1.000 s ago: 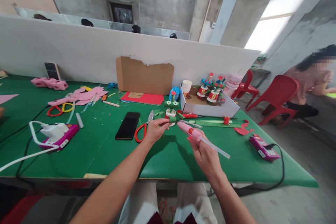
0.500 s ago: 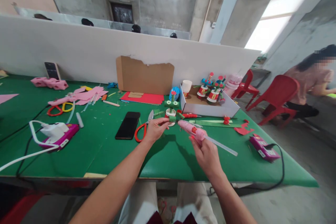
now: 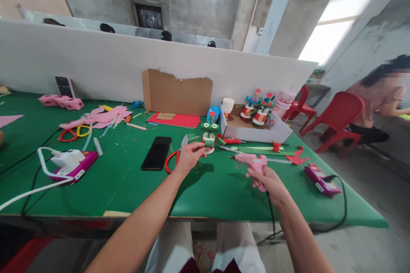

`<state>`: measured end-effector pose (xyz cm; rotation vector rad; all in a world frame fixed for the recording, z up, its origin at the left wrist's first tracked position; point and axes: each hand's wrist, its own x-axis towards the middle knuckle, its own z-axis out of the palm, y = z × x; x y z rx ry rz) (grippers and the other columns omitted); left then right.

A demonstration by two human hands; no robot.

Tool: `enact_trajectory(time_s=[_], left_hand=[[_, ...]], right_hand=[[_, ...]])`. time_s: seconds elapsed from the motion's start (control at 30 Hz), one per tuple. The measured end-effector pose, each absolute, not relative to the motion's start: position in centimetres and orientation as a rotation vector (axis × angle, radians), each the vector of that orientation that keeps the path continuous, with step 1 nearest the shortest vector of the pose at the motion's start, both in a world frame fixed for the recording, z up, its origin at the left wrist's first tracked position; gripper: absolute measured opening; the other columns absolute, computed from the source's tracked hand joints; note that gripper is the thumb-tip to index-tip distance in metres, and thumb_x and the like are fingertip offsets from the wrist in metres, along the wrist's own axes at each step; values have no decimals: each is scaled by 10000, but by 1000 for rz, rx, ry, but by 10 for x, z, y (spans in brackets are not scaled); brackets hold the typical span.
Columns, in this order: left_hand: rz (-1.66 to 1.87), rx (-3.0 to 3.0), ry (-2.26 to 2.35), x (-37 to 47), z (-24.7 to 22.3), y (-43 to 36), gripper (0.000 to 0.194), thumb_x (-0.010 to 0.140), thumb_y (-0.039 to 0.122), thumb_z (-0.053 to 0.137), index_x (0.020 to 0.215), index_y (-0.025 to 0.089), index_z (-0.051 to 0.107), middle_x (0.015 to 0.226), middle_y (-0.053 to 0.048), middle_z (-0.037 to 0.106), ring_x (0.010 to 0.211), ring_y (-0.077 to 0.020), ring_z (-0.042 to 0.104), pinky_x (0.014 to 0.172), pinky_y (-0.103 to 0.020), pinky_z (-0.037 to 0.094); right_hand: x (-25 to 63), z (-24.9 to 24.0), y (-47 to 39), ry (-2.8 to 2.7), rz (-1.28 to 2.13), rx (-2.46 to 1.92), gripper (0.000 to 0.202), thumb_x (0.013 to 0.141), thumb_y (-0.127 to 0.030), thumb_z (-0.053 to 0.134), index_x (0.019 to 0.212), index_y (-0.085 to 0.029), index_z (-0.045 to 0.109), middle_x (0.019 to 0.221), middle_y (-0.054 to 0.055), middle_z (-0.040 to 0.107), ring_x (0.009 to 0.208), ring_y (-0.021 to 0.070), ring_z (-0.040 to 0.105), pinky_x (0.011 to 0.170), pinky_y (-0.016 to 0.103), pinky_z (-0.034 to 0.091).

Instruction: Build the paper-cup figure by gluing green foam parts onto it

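A small green piece [image 3: 209, 142] is pinched in the fingers of my left hand [image 3: 191, 157], in front of the white cup of an upright figure [image 3: 209, 127] with green coiled arms and a red top. My right hand [image 3: 268, 181] is closed round the handle of a pink glue gun [image 3: 251, 160]. Its nozzle points left, a short way right of the figure, and a clear glue stick sticks out behind. Orange-handled scissors [image 3: 172, 162] lie partly behind my left hand, beside a black phone [image 3: 156, 153].
A white box [image 3: 259, 133] with similar figures stands at the back right. Purple power strips [image 3: 322, 181] lie on both sides of the green table [image 3: 128, 196]. Pink scraps [image 3: 107, 116] lie left. A person [image 3: 378, 94] sits at far right.
My right hand has drawn the glue gun away from the figure, to the right, and turned it more level. My left hand has stayed nearly in place with the green piece.
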<state>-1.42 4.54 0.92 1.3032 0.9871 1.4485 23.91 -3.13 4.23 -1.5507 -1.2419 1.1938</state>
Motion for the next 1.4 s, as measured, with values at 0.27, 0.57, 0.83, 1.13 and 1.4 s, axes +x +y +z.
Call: enact_trajectory(time_s=[0.27, 0.57, 0.83, 1.13, 1.4], left_hand=[[1434, 1281, 969, -15, 13, 43, 163, 623, 335, 746, 710, 196, 754, 541, 10, 661, 489, -126, 571, 513, -259, 475], [1477, 1244, 988, -14, 10, 45, 144, 625, 304, 742, 707, 185, 752, 519, 3, 651, 479, -127, 570, 512, -253, 476], [1563, 1131, 1013, -17, 18, 44, 243, 600, 352, 756, 722, 142, 743, 577, -17, 689, 456, -119, 569, 476, -238, 483], [1494, 1177, 1052, -14, 13, 47, 228, 633, 351, 725, 740, 151, 749, 576, -13, 674, 477, -122, 569, 495, -245, 499], [1432, 1216, 1049, -15, 6, 48, 205, 651, 330, 726, 756, 155, 751, 594, -3, 679, 475, -102, 554, 485, -213, 466]], right_hand=[[296, 35, -6, -1565, 699, -2203, 312, 801, -430, 568, 605, -188, 548, 455, -29, 465, 455, 133, 485, 482, 241, 343], [250, 48, 7, -1601, 25, -1977, 384, 820, -537, 476, 662, -202, 575, 755, 100, 659, 737, 241, 612, 627, 319, 420], [118, 34, 47, -1268, 996, -898, 323, 711, -513, 662, 791, -219, 554, 660, -13, 577, 561, 130, 518, 527, 251, 428], [128, 12, 46, -1252, 1111, -837, 327, 653, -425, 763, 804, -227, 551, 846, 15, 636, 631, 127, 537, 567, 250, 463], [128, 15, 47, -1242, 1137, -834, 274, 625, -383, 770, 751, -212, 596, 787, 14, 630, 651, 144, 556, 568, 260, 467]])
